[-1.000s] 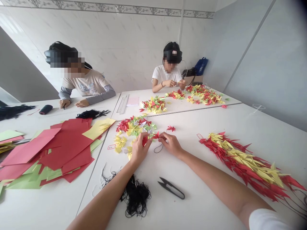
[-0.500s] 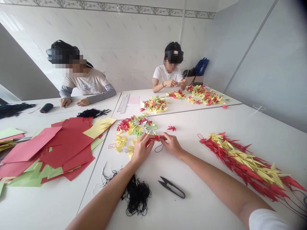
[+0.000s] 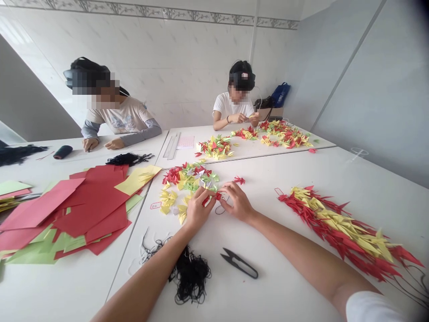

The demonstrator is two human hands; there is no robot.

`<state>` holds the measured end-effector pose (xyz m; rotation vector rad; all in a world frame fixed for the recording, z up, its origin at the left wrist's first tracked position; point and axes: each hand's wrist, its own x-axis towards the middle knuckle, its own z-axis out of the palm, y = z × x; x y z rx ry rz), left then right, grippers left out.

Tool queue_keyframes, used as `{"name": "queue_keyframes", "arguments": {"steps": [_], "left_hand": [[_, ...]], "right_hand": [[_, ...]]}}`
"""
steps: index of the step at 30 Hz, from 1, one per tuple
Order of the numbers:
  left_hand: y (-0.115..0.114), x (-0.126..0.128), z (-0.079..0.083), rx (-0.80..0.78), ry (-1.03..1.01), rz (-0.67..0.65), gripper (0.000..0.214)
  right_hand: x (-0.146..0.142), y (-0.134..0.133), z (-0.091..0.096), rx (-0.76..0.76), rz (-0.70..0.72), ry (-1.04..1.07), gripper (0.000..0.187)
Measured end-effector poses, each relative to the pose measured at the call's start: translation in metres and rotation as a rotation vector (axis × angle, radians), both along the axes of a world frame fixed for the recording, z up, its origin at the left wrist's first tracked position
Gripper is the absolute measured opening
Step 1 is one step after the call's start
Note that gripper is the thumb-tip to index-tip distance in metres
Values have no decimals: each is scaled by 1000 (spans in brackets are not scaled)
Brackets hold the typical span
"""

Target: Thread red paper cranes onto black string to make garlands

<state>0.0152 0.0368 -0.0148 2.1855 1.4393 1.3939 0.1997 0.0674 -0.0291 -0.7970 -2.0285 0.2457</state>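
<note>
My left hand [image 3: 200, 208] is closed around a red folded paper crane [image 3: 218, 196], mostly covered by the fingers. From the other side, thumb and forefinger of my right hand [image 3: 238, 202] come together at its right end; their exact grip is partly hidden. A dark thread loop [image 3: 220, 209] hangs just below the fingertips. Just beyond my hands lies a pile of red, yellow, green and white paper cranes [image 3: 192, 179], with one loose red crane [image 3: 239, 180] to its right. Black thread snips [image 3: 239, 264] rest nearer me, beside a tangle of black cord [image 3: 192, 277].
Strung red and yellow cranes [image 3: 335, 223] lie on the right. Red, green and yellow paper sheets [image 3: 90, 205] cover the left table. Across from me, one person [image 3: 234, 105] handles folded paper near more crane piles [image 3: 284, 133]; another person [image 3: 117, 120] sits at left by a black spool [image 3: 63, 152].
My right fingers have shifted slightly at the red crane, with the forefinger now higher and the hand a little more raised. Less red paper shows between my hands. The view has moved slightly.
</note>
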Motion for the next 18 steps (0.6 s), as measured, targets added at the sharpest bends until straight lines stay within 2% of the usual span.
{"name": "queue_keyframes", "arguments": {"steps": [2,5,10,14,18], "left_hand": [[-1,2,0,9,-8,-12,11],[-2,4,3,26,-23,-25,10],[-5,2,20,74,-133,35,13],[-4,-8,45,131,-301,154,11],[3,-17,84,216,-539,221,9]], "right_hand": [[0,0,1,54,-15,-24,25],[0,1,1,80,14,-39,19],[1,7,-4,41,-21,-2,15],[1,15,-10,8,-179,-15,11],[3,22,-13,7,-295,-44,11]]}}
